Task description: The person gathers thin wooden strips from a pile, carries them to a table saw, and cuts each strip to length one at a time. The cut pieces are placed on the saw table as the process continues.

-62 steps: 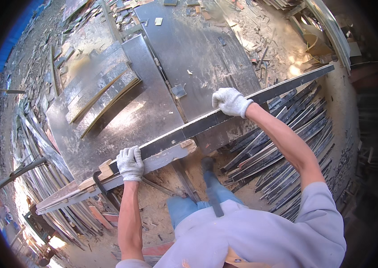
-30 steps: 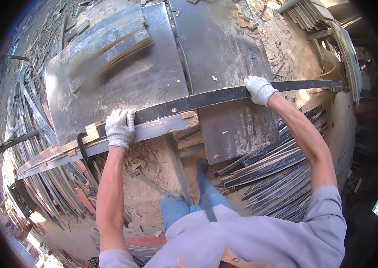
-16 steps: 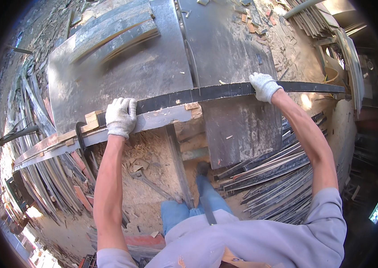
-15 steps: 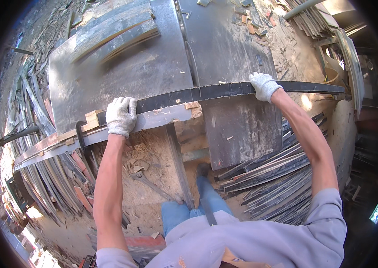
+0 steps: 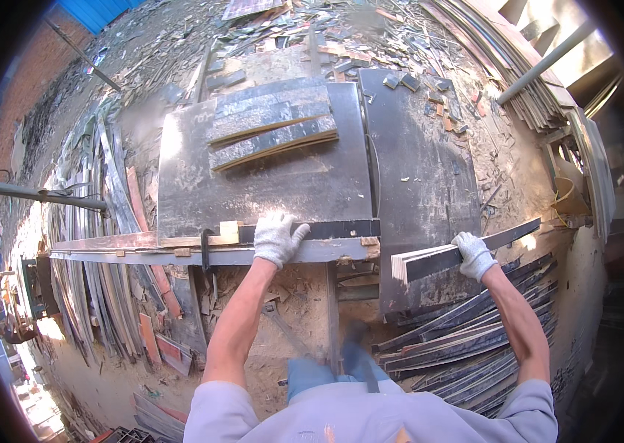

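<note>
The bundle of strips (image 5: pixel 430 263), right of centre in the frame, could be tipped or dropped, since it is held by one hand only and both ends seem unsupported; its layers might be fanned apart if the grip were eased. It is grasped near its middle by the right hand (image 5: pixel 473 255), fingers closed over the upper edge, layered end jutting leftward. At centre, the short dark strip (image 5: pixel 340 229) on the grey beam (image 5: pixel 319 251) is covered by the left hand (image 5: pixel 279 239), thumb spread; whether it is gripped cannot be told
</note>
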`<action>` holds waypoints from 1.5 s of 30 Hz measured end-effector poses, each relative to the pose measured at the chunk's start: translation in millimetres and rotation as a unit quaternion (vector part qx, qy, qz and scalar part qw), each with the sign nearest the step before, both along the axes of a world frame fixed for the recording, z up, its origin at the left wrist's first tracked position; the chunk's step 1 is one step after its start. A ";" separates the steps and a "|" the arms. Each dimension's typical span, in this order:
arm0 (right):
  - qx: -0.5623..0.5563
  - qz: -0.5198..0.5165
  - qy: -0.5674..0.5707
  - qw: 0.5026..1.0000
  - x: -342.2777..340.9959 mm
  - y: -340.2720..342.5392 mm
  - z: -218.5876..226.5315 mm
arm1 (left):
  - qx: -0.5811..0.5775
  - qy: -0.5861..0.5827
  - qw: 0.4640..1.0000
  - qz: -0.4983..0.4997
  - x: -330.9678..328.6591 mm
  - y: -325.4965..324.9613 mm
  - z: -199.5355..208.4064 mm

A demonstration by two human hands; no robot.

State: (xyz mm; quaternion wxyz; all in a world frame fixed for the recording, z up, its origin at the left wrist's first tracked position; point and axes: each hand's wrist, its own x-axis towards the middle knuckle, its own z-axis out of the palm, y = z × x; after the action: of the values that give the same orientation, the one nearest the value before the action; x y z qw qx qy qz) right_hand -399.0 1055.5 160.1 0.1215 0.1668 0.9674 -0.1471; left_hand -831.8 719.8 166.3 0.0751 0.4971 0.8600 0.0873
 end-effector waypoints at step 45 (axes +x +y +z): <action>-0.107 0.081 0.127 0.983 -284.9 229.1 21.0 | 0.424 -0.577 0.200 0.669 -57.2 102.4 -48.5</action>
State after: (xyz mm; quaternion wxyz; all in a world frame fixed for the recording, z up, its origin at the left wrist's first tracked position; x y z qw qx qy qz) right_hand -683.9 1284.6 181.2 0.0261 0.0541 0.9638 -0.2599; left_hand -889.0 822.2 117.8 0.2418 -0.4942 0.4245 0.7191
